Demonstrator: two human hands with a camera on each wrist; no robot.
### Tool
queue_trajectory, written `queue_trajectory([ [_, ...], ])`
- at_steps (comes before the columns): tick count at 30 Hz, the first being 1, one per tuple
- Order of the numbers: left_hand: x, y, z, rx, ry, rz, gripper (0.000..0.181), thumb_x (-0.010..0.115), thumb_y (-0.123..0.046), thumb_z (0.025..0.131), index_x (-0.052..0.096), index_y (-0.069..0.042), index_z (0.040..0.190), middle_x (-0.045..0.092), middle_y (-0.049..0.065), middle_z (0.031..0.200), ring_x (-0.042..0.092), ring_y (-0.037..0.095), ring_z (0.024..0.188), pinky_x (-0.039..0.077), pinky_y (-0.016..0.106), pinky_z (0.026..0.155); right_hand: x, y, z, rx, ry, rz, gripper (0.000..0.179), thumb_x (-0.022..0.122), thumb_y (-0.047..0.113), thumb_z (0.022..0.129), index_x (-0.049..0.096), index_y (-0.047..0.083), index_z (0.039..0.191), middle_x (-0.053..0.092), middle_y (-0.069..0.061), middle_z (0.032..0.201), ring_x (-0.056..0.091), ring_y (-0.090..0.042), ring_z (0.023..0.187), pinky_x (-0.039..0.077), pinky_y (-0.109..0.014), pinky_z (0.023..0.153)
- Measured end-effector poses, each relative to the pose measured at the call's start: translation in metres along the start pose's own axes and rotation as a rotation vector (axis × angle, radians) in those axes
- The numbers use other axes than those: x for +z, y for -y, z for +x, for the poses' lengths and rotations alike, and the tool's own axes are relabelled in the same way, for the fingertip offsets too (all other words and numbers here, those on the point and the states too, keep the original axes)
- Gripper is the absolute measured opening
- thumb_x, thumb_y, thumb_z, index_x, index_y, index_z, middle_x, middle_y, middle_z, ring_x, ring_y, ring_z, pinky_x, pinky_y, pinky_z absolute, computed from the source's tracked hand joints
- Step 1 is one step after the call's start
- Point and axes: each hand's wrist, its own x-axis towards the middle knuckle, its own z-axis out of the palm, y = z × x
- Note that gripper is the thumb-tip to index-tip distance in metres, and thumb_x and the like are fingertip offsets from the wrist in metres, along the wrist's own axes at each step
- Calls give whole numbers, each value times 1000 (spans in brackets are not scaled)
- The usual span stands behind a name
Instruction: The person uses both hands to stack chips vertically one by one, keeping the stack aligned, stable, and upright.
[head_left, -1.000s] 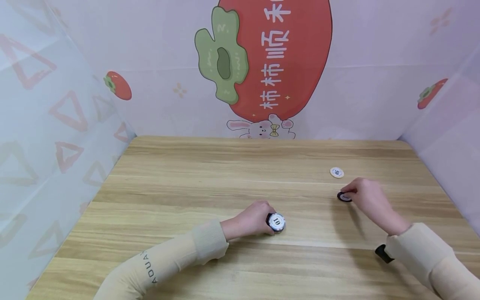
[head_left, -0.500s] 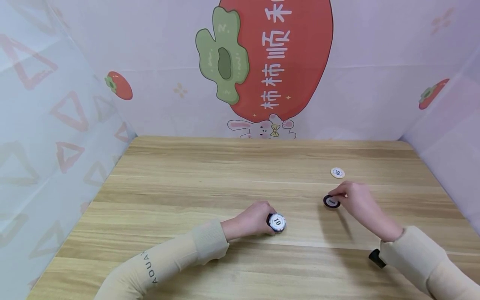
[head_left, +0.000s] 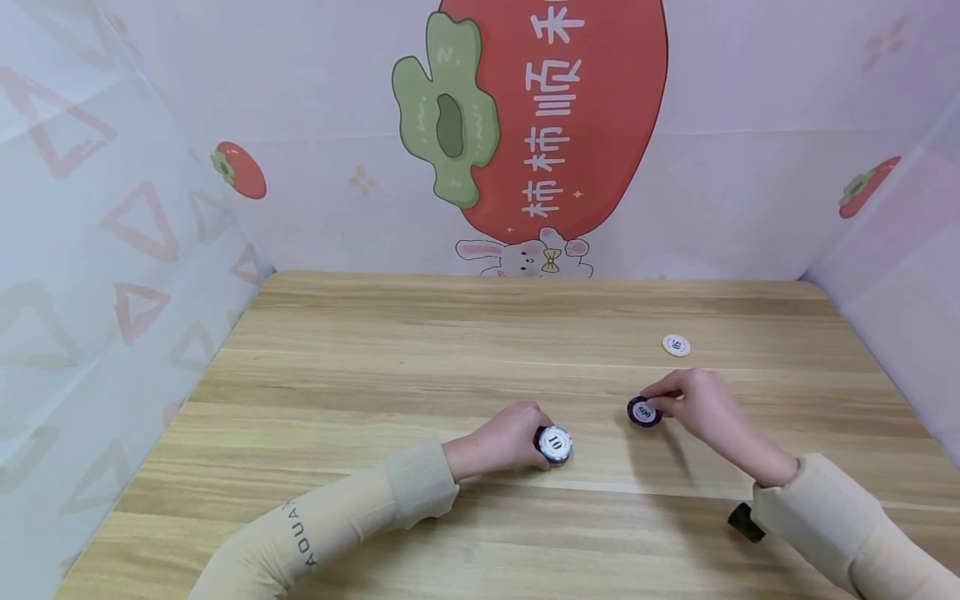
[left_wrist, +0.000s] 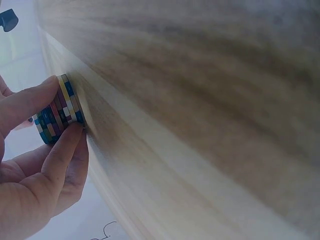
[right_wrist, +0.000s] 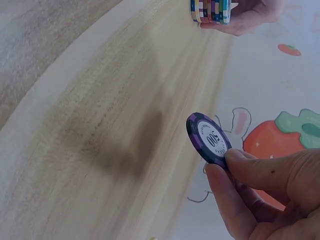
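My left hand (head_left: pixel 504 439) grips a short stack of poker chips (head_left: pixel 556 445) standing on the table, a white-faced "10" chip on top. In the left wrist view, thumb and fingers pinch the stack's striped edges (left_wrist: pixel 57 111) from two sides. Off to the right, my right hand (head_left: pixel 699 402) pinches a dark purple "500" poker chip (head_left: pixel 642 411) by its edge between thumb and fingers. That chip (right_wrist: pixel 208 139) is held tilted above the table, apart from the stack, its shadow falling on the wood. Behind the right hand a pale "50" poker chip (head_left: pixel 677 345) lies flat.
The wooden table (head_left: pixel 420 333) runs back to a printed cloth wall (head_left: pixel 322 200), with cloth on the left and right sides too. A black object (head_left: pixel 746 522), partly hidden, shows beside the right sleeve cuff (head_left: pixel 813 508).
My right hand has moved left with the dark "500" chip, closer to the stack, and the chip's face now shows more. The left hand stays on the stack.
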Motion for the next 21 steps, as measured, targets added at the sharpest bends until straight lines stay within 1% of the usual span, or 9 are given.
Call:
queue_trajectory([
  [5,0,0,0,-5,1,3,31,81,-14,65,69,-6,92,61,-5,83,49,3,77,41,15,71,1,3,0,13,10,23,11,68,3,76,74,6,84,69,-9,83,61,-13,70,44,-25,57],
  [11,0,0,-1,-11,3,3,32,81,-13,65,68,-6,93,60,-4,83,49,4,76,41,15,71,2,8,0,47,61,62,11,67,5,78,73,5,87,69,-9,83,59,-10,66,41,-24,53],
  [15,0,0,-1,-13,4,2,32,81,-13,65,68,-6,93,59,-4,83,49,4,76,41,15,71,3,12,1,92,112,145,13,67,6,79,72,2,90,69,-11,83,62,-12,64,45,-24,52],
  [18,0,0,0,-10,4,4,32,81,-13,65,68,-6,93,60,-4,84,50,3,77,41,15,71,4,14,0,122,141,228,14,68,5,78,71,-1,91,68,-14,84,65,-15,65,50,-26,54],
  [21,0,0,0,-8,5,5,32,81,-14,65,68,-6,93,60,-4,84,50,3,77,41,15,71,6,16,0,148,162,307,16,68,4,78,70,-4,92,68,-17,87,66,-17,66,52,-29,57],
])
